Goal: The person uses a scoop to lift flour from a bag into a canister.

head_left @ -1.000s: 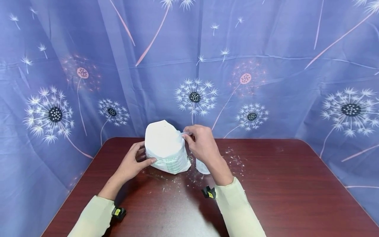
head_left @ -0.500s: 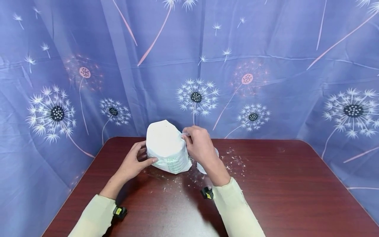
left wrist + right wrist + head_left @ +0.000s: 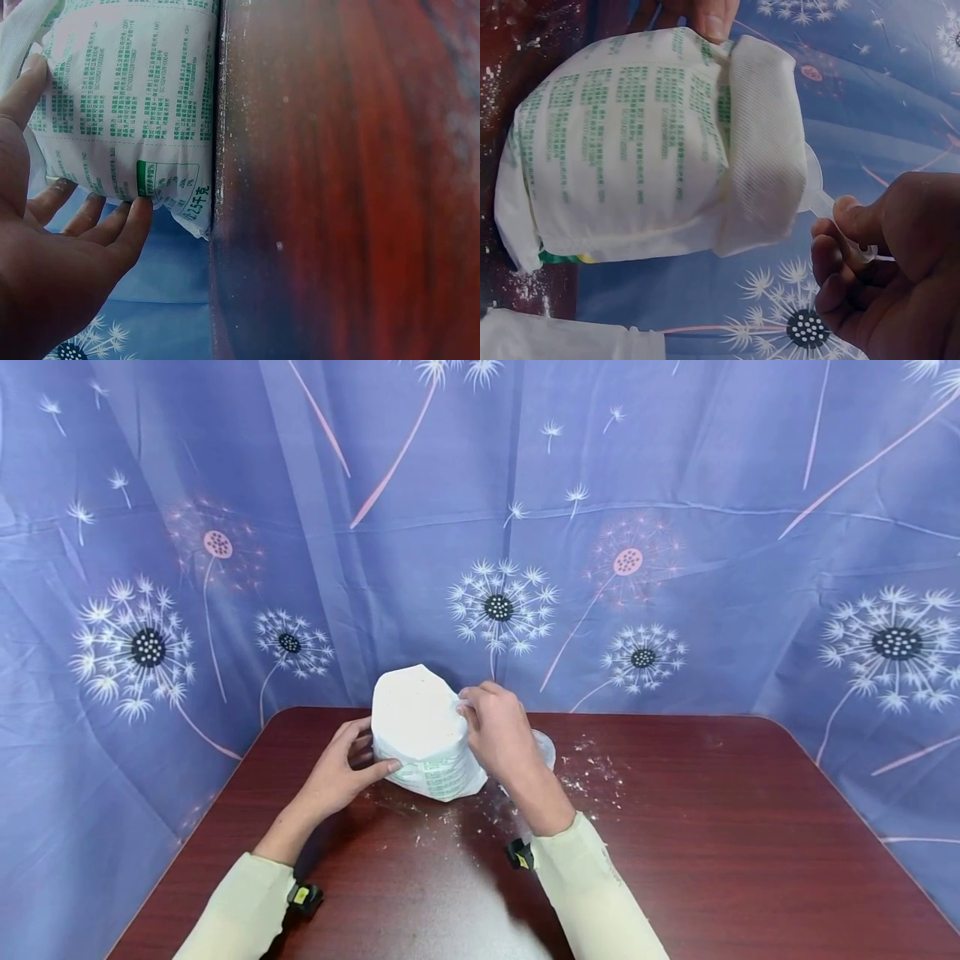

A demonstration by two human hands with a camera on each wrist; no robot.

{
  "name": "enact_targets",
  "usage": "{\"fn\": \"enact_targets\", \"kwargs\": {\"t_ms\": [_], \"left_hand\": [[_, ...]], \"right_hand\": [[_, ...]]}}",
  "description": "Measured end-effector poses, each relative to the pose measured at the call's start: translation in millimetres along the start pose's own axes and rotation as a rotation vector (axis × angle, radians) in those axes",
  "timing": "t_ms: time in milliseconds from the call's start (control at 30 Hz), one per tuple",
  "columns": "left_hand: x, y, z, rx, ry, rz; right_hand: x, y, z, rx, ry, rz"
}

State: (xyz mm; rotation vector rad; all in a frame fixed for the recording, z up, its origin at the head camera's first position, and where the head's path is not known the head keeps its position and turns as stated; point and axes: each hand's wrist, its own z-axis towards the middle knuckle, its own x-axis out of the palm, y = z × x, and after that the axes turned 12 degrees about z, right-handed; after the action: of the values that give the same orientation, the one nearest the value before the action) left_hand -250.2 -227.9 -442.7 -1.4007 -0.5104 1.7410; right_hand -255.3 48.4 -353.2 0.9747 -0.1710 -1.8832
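Note:
A white flour bag with green print stands on the table, its top open and rolled down, full of white powder. My left hand holds its left side, thumb on the front and fingers around the side; the left wrist view shows these fingers against the printed wall. At the bag's right rim, my right hand pinches the handle of a clear plastic spoon. In the right wrist view the spoon's bowl is partly hidden behind the rolled rim.
A clear plastic container stands right of the bag, partly hidden behind the right hand and wrist. White powder is scattered on the dark red table around both. A blue dandelion-print curtain hangs directly behind the table.
My right hand has shifted slightly toward the bag with the spoon, and its wrist has swung left, uncovering more of the container. The left hand keeps its hold on the bag.

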Motion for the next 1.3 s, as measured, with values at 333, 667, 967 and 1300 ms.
{"fn": "enact_targets", "kwargs": {"t_ms": [333,667,967,1300], "left_hand": [[1.1,1.2,-0.1,-0.003,0.000,-0.002],[0.9,1.1,-0.8,-0.006,0.002,-0.001],[-0.1,-0.1,-0.6,-0.002,0.003,0.006],[-1.0,-0.7,-0.6,-0.003,0.004,0.009]], "right_hand": [[5.7,0.2,-1.0,-0.031,-0.017,-0.010],[7.3,-0.3,-1.2,-0.010,-0.032,-0.002],[5.3,-0.8,0.0,0.000,-0.060,0.015],[1.1,-2.5,0.4,0.042,-0.077,0.044]]}}
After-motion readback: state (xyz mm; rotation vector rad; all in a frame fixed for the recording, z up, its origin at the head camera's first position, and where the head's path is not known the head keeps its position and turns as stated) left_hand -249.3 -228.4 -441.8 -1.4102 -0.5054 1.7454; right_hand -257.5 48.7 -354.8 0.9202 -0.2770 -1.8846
